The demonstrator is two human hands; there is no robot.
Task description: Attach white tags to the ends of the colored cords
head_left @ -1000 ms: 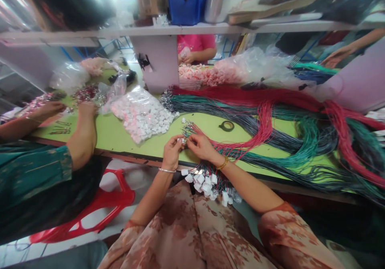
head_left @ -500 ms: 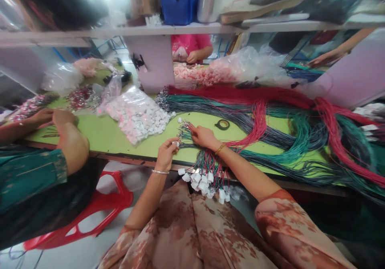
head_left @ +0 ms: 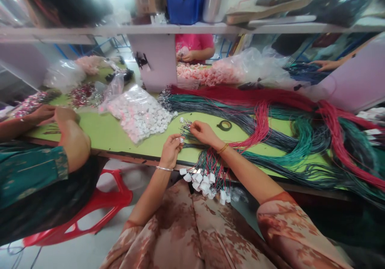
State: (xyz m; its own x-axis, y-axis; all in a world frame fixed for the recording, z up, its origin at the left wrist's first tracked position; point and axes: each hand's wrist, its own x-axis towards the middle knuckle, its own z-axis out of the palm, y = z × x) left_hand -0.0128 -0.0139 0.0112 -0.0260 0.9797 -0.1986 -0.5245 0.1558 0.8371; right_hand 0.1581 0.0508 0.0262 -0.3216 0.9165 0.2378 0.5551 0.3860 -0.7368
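Observation:
My left hand (head_left: 171, 149) pinches a small white connector (head_left: 181, 140) at the front edge of the green table (head_left: 105, 134). My right hand (head_left: 203, 133) rests on a fan of loose red, green and dark wire ends (head_left: 186, 129), its fingers closed on a wire. Below my hands a bunch of finished wires with white connectors (head_left: 204, 182) hangs over the table edge above my lap. A clear bag of white connectors (head_left: 140, 114) lies to the left of my hands.
Long bundles of red, green and dark wires (head_left: 285, 128) cover the right of the table. A roll of black tape (head_left: 225, 125) lies beyond my right hand. A co-worker's arms (head_left: 70, 134) work at the left. Another person in pink (head_left: 194, 48) sits across. A shelf (head_left: 180, 29) spans above.
My hands were together on one wire a second ago; the right hand then moved out to the loose wire ends while the left kept a connector. The co-worker's arms shifted left.

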